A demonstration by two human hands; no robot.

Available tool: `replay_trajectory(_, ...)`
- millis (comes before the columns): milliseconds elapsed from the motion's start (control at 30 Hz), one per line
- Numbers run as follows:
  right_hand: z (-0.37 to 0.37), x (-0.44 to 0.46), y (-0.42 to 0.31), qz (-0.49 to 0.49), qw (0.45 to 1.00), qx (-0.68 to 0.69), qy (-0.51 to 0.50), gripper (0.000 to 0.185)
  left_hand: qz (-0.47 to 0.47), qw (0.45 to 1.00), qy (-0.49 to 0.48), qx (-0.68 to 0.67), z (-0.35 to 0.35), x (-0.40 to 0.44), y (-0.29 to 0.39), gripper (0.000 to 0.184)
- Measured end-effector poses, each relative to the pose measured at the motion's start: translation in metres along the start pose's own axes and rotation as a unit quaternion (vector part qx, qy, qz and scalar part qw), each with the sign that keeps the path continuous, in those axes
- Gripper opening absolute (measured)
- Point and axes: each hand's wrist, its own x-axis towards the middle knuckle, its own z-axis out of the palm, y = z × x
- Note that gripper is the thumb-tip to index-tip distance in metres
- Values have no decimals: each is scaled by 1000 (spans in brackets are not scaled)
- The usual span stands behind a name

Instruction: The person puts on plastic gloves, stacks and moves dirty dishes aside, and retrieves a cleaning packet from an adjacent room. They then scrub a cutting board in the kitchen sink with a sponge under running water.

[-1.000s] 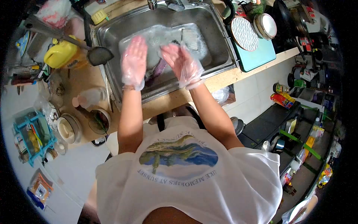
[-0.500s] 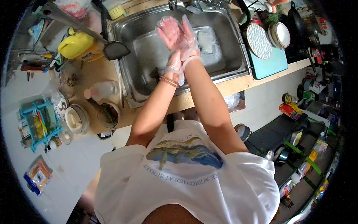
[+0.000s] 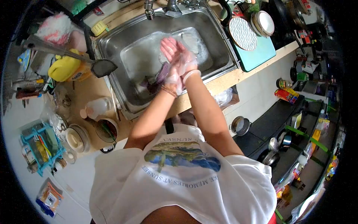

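Observation:
Both hands wear clear plastic gloves and touch each other over the metal sink point(image 3: 112, 52). My left hand point(image 3: 171, 54) is palm up with its fingers spread, holding nothing. Across its palm and heel lies my right hand point(image 3: 188, 62), whose fingers are mostly hidden in the overlap. Beneath them in the sink is a long purple item point(image 3: 162, 73), with a dark piece beside it at the lower left. A pale rectangular item point(image 3: 191, 42) lies in shallow, foamy water near the back right. The faucet point(image 3: 149, 11) is behind the sink.
A black spatula point(image 3: 104, 68) juts over the left rim beside a yellow jug point(image 3: 64, 68). Bowls point(image 3: 76, 139) and a clear bottle point(image 3: 97, 107) stand on the left counter. At right are a teal board point(image 3: 253, 56) and a patterned round mat point(image 3: 242, 34).
Both hands, first apart over the sink, have come together and overlap. Since the middle frame the right hand's fingers have moved from upright onto the left hand.

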Motion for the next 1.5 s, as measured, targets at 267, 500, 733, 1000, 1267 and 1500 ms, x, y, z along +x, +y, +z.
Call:
replay_trajectory(267, -40, 5, -45, -21, 992, -26, 122, 35, -141, 989, -21, 48, -24, 1, -24, 35)
replay_trajectory(500, -202, 16, -231, -285, 872, -238, 320, 31, -88, 982, 81, 145, -72, 3, -20, 54)
replay_trajectory(733, -231, 54, -348, -95, 791, -492, 350, 36, -21, 979, 111, 170, -29, 28, -72, 52)
replay_trajectory(1000, -237, 33, -372, -102, 881, -414, 206, 22, 1, 972, 155, 177, 6, 67, -161, 52)
replay_trajectory(1267, -208, -30, -335, -152, 899, -396, 108, 28, -2, 976, 167, 139, 33, 84, -179, 53)
replay_trajectory(1500, -151, -71, -297, -86, 934, -346, -36, 33, 58, 976, 64, 202, 39, 76, -164, 42)
